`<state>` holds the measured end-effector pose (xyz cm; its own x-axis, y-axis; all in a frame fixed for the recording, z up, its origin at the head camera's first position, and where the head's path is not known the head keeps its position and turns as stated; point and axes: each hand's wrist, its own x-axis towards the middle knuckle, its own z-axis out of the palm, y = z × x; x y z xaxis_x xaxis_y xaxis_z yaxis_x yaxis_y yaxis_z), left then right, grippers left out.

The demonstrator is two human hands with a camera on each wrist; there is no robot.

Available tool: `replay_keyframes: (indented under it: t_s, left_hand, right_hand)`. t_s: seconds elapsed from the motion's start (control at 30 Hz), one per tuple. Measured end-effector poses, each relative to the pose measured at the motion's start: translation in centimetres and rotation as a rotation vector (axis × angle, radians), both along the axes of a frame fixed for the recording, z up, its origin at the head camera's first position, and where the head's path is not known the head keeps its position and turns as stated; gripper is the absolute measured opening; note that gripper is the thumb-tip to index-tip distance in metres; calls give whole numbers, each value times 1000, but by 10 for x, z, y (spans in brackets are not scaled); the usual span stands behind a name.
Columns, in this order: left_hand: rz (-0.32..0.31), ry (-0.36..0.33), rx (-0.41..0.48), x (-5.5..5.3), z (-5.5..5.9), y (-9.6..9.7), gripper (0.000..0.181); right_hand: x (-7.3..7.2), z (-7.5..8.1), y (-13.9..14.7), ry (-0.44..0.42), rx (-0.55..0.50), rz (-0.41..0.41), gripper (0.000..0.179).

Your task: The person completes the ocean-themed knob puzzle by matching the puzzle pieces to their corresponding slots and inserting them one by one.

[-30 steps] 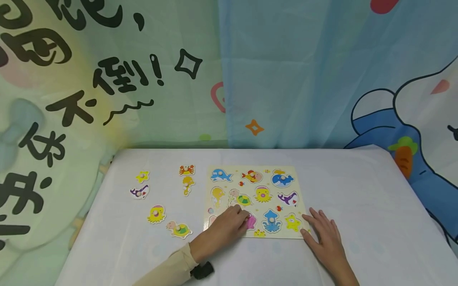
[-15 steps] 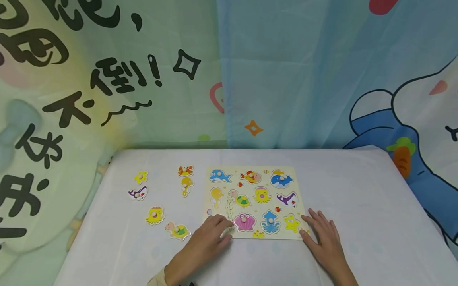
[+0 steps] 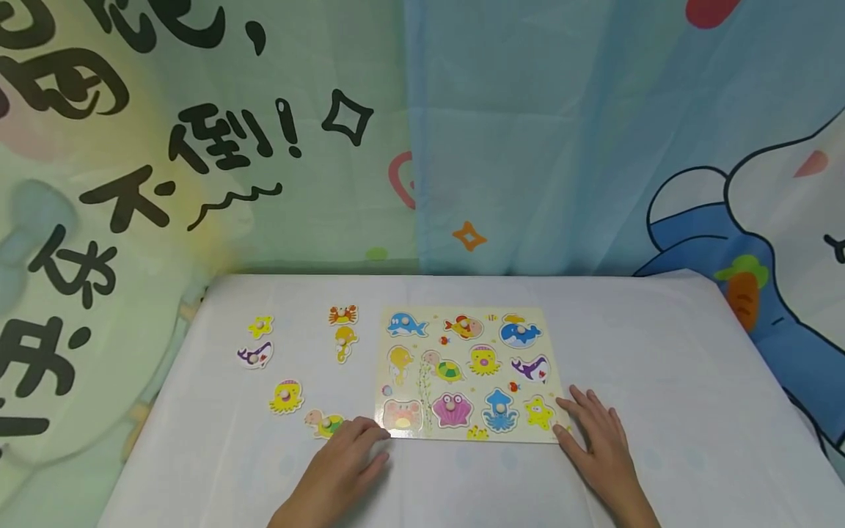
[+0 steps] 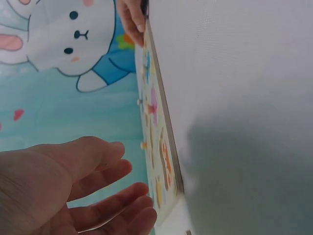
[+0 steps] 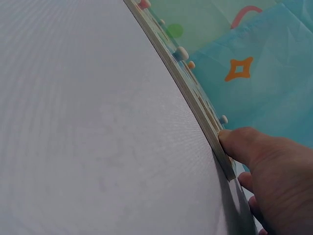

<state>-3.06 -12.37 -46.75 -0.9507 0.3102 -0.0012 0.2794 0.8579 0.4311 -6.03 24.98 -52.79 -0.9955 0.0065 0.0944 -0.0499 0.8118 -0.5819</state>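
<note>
In the head view my left hand [image 3: 339,466] hovers over the white cloth by the board's lower-left corner, overlapping the loose turtle piece [image 3: 325,423]. It holds nothing; the left wrist view has its fingers [image 4: 112,200] loosely bent, thumb apart. My right hand [image 3: 597,447] rests at the right edge of the cream knob-puzzle board [image 3: 528,438], thumb [image 5: 239,142] against the edge in the right wrist view. A pink clam piece [image 3: 452,411] and a blue squid piece [image 3: 499,411] sit in their recesses. The crab recess [image 3: 402,416] shows its printed picture.
Left of the board lie loose knobbed pieces: octopus [image 3: 287,397], purple whale [image 3: 255,356], starfish [image 3: 260,327], crab [image 3: 343,315] and seahorse [image 3: 345,344]. A printed curtain [image 3: 528,147] hangs behind the table [image 3: 660,337].
My left hand has left the pink clam piece, drawing back leftward and down past the board's corner, uncovering the crab recess. My right hand has stayed at the board's right edge.
</note>
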Motion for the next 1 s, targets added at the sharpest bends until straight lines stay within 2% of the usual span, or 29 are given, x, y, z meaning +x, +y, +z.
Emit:
replay_keyframes:
  t_s: [0.3,0.47,0.63,0.8,0.93,1.0]
  left_hand:
    - [117,53,-33,16,0,-17,24]
    - [162,39,-33,19,-1,-24,25]
    - [176,89,5,19,0,-30,24]
    - [156,140,24,6,6,-39,24]
    - [148,135,-2,-12,11,-48,24]
    - [136,130,16,-23,12,-53,24]
  right_hand:
    - [-1,0,0,1,12,-3,42]
    - [0,1,-1,-12,8,-6,41]
    - [1,0,-1,-2,-3,-5,41]
    - [1,0,-1,7,-6,-7,40]
    - [0,0,-1,3,-7,-8,41]
    - [0,1,-1,-5,-5,-8,41]
